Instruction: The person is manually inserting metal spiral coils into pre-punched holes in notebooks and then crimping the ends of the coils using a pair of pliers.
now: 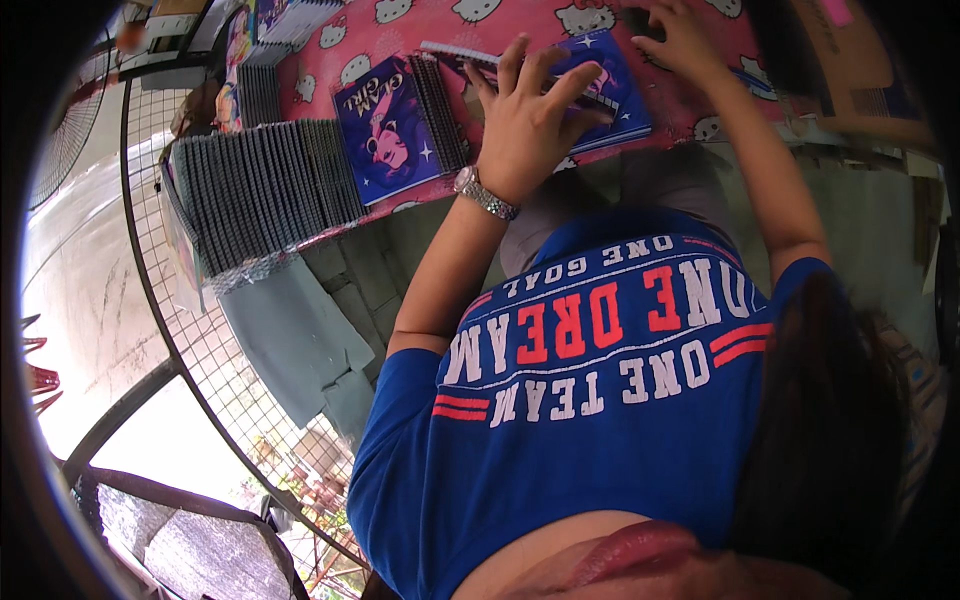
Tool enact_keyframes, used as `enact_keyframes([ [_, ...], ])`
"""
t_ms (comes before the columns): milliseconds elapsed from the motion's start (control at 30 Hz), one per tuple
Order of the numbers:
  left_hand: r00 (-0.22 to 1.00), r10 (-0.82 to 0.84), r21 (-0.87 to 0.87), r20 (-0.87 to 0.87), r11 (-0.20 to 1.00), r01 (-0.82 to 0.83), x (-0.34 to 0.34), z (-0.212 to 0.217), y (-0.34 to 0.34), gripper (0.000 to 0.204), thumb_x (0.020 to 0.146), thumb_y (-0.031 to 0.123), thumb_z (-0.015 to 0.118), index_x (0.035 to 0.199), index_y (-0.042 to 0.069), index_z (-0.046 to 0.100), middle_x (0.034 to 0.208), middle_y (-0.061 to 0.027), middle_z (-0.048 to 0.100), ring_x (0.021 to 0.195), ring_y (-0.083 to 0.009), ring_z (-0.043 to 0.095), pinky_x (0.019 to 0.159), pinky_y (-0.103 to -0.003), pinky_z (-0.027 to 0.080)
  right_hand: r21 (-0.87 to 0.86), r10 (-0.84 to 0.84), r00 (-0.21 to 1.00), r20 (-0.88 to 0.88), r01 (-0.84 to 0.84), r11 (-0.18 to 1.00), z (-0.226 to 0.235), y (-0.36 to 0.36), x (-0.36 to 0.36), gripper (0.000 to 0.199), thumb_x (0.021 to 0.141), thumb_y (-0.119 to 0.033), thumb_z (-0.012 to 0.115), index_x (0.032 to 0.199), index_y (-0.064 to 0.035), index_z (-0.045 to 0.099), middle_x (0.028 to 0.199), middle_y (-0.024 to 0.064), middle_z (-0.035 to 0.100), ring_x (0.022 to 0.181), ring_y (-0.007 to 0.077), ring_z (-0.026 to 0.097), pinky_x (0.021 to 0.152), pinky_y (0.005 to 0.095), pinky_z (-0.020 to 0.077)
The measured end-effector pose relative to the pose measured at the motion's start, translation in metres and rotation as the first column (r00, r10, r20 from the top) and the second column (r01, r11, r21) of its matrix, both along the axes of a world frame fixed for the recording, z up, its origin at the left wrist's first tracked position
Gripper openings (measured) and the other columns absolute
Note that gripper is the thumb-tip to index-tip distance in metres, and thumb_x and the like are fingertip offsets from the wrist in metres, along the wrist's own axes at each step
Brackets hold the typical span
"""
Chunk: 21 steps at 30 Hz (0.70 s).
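Observation:
My left hand (530,115), with a metal watch (487,192) on its wrist, curls its fingers over a thin spiral notebook (458,52). That notebook is tilted and seen nearly edge-on; the hand hides most of it. Just beneath and to the right lies a purple-blue notebook (628,105) with an illustrated cover, on the pink patterned table cover (415,30). Farther right, my right hand (685,45) is raised over the table, thumb and fingers apart, with nothing visible in it. Left of my left hand, a stack of matching notebooks (390,140) shows its cover and black spirals.
A long row of spiral-bound notebooks (265,190) lines the table's left front edge, with more stacks (258,90) behind it. Cardboard boxes (850,60) stand at the right. A wire mesh (225,340) and a fan (75,120) are at the left.

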<state>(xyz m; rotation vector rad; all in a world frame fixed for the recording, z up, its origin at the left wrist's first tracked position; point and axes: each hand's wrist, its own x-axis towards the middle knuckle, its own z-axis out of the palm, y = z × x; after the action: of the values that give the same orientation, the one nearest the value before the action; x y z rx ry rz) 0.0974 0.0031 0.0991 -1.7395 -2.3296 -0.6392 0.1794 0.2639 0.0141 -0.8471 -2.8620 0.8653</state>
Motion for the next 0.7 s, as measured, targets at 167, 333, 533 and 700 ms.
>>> enact_keyframes([
  [167,1.0,0.022,0.058,0.008,0.998,-0.022,-0.02,-0.016,-0.007,0.037,0.07,0.034,0.084,0.099,0.016,0.068,0.11,-0.0017,0.061,0.123,-0.0345,0.046,0.101,-0.055,0.033,-0.727,0.128,0.772,-0.623,-0.631,0.27,0.052,-0.039,0.023,0.055,0.086,-0.03,0.065,0.133,-0.0045,0.057,0.138,0.0113,0.053,0.13,0.025,0.049,0.109,0.0365,0.0373],
  [333,0.998,-0.045,0.094,0.049,0.995,0.041,-0.016,-0.01,0.002,0.034,0.066,0.029,0.085,0.092,0.014,0.069,0.096,-0.002,0.059,0.109,-0.03,0.05,0.094,-0.049,0.036,-0.736,0.232,0.778,-0.584,-0.628,0.254,0.05,-0.027,0.03,0.063,0.078,-0.031,0.062,0.133,-0.0022,0.056,0.137,0.0113,0.052,0.13,0.0225,0.048,0.111,0.0352,0.0352],
  [533,0.996,-0.049,0.08,0.074,0.996,0.043,-0.014,-0.015,0.003,0.043,0.066,0.039,0.085,0.099,0.018,0.065,0.102,-0.0018,0.059,0.115,-0.0306,0.05,0.095,-0.072,0.028,-0.756,0.167,0.765,-0.622,-0.642,0.129,0.071,-0.042,0.039,0.067,0.078,-0.038,0.067,0.134,-0.0022,0.054,0.133,0.0113,0.054,0.124,0.0213,0.052,0.105,0.0358,0.0415],
  [700,0.986,-0.045,0.099,0.16,0.995,0.03,-0.015,-0.016,0.007,0.057,0.066,0.041,0.084,0.109,0.015,0.059,0.106,-0.0046,0.061,0.117,-0.0324,0.05,0.098,-0.071,0.027,-0.556,0.438,0.819,-0.371,-0.573,0.602,0.074,-0.032,0.03,0.063,0.077,-0.029,0.065,0.133,-0.0019,0.054,0.131,0.0124,0.055,0.122,0.0204,0.053,0.103,0.0325,0.0418],
])
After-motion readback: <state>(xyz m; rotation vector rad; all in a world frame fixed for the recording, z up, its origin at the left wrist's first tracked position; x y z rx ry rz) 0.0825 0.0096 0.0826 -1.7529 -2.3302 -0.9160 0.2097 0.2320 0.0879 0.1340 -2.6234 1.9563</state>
